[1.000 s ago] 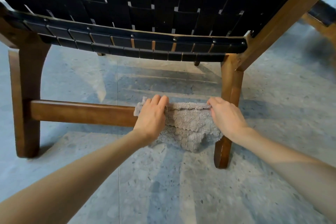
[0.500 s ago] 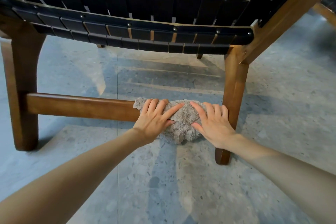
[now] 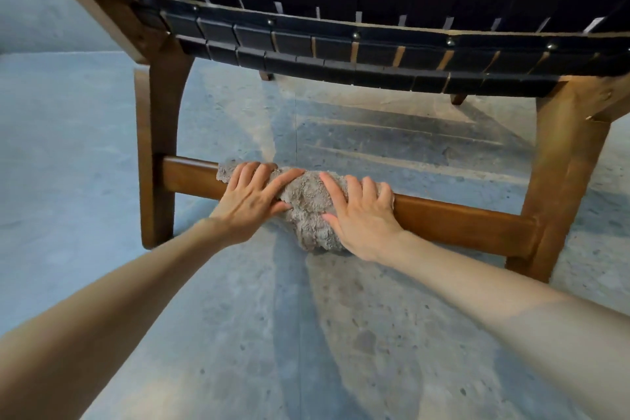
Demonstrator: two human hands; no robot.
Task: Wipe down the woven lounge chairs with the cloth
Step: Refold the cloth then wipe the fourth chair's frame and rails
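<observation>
the left hand (image 3: 250,203) lies flat with fingers extended, pressing the grey cloth (image 3: 308,204), which is bunched over the lower wooden rail (image 3: 460,220) of the lounge chair (image 3: 341,44). the right hand (image 3: 361,216) presses the cloth's other side, fingers straight too.

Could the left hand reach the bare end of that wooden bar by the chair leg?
Probably yes: the left hand presses the cloth on the bar just beside that bare stretch, with nothing between it and the leg.

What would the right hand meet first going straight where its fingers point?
Probably nothing: the right hand lies on the cloth over the rail; beyond it only floor shows, depth unclear.
</observation>
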